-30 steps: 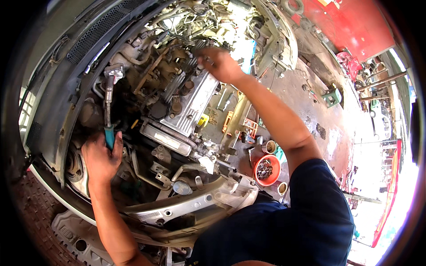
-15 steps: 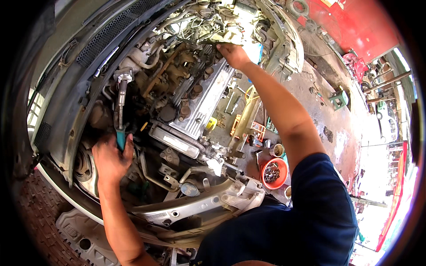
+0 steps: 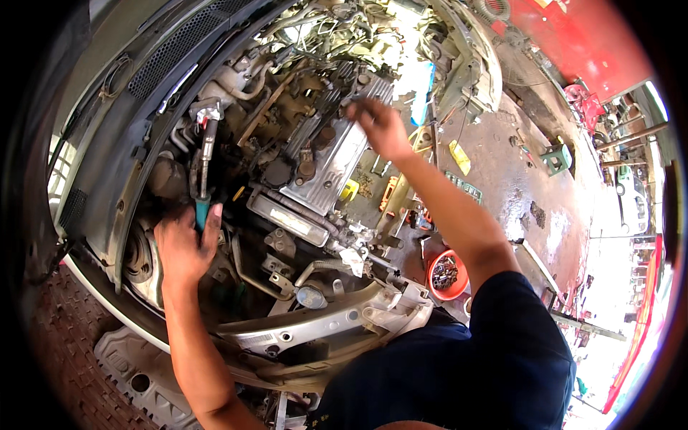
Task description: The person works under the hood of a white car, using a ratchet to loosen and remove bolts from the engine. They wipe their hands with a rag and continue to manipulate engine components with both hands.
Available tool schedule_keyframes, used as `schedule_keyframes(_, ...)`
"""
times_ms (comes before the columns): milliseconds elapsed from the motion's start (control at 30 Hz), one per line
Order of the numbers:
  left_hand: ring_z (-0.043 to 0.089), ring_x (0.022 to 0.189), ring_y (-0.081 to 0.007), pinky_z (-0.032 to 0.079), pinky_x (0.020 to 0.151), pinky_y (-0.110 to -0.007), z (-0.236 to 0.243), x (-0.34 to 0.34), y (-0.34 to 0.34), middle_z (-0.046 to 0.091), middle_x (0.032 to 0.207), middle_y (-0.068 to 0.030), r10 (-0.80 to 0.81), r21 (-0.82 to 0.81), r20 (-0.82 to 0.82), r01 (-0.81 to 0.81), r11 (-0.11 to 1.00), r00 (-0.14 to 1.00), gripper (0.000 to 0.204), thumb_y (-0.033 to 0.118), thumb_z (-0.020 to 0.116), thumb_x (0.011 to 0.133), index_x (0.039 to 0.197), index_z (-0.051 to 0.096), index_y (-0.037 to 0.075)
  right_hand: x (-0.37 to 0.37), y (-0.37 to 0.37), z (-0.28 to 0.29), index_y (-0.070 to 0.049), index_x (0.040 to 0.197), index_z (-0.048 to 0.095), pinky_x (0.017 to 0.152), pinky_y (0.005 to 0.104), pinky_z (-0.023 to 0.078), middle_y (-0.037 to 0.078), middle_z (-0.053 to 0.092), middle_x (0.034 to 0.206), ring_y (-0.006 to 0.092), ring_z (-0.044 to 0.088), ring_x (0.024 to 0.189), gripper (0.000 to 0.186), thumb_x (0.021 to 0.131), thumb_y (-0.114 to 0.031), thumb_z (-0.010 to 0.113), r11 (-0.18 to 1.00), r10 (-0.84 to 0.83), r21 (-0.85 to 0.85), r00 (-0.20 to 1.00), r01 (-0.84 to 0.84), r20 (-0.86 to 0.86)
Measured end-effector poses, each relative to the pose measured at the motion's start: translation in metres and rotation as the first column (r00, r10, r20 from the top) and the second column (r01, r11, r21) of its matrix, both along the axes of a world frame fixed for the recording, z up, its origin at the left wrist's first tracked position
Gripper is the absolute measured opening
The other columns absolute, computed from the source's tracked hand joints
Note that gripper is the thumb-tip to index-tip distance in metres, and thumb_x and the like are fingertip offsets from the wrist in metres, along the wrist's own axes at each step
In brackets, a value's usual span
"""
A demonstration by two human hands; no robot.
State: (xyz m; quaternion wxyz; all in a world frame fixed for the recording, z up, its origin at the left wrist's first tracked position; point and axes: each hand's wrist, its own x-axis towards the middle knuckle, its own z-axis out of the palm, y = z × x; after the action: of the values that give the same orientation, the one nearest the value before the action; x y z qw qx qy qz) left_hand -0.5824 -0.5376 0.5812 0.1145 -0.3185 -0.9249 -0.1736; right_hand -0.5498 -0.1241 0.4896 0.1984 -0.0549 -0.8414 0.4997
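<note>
My left hand (image 3: 186, 244) is closed round the teal handle of a metal hand tool (image 3: 206, 161) whose long silver shaft points up to the back of the engine bay. The tool's exact kind is unclear. My right hand (image 3: 383, 129) is above the far part of the silver ribbed valve cover (image 3: 333, 168). Motion smears its fingers, so I cannot tell whether they hold anything. Round dark caps or plugs (image 3: 306, 169) sit along the valve cover, and hoses and brackets lie around it.
The car's silver front crossmember (image 3: 308, 326) runs before me. On the floor at the right stand an orange bowl of metal parts (image 3: 448, 276), a green stool (image 3: 556, 159) and a yellow piece (image 3: 460, 156). A grey metal part (image 3: 140, 383) lies low on the left.
My right hand has come back from the far end of the engine, down and slightly right, over the valve cover. My left hand keeps its hold; the whole view has shifted slightly.
</note>
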Motion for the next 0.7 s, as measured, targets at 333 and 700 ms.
schedule_keyframes(333, 0.062, 0.062, -0.0422, 0.048, 0.057, -0.051, -0.007, 0.008, 0.011, 0.059, 0.065, -0.0163, -0.193, 0.005, 0.082, 0.194, 0.981, 0.978, 0.046, 0.039, 0.075, 0.094, 0.067, 0.058, 0.006, 0.057, -0.139, 0.045, -0.004, 0.113, 0.073, 0.091, 0.042, 0.058, 0.014, 0.072, 0.113, 0.0346, 0.071, 0.104, 0.021, 0.097, -0.016, 0.077, 0.763, 0.642, 0.085, 0.766, -0.64, 0.008)
schedule_keyframes(700, 0.07, 0.077, -0.0428, 0.054, 0.073, -0.054, -0.008, 0.024, 0.029, 0.071, 0.074, -0.0185, -0.191, -0.161, 0.3, 0.247, 0.956, 0.935, 0.05, 0.049, 0.061, 0.101, 0.077, 0.07, 0.006, 0.018, -0.139, 0.131, 0.002, 0.103, 0.073, 0.084, 0.0403, 0.056, 0.018, 0.073, 0.101, 0.034, 0.072, 0.092, 0.01, 0.096, -0.004, 0.069, 0.934, 0.348, 0.239, 0.827, -0.265, -0.442)
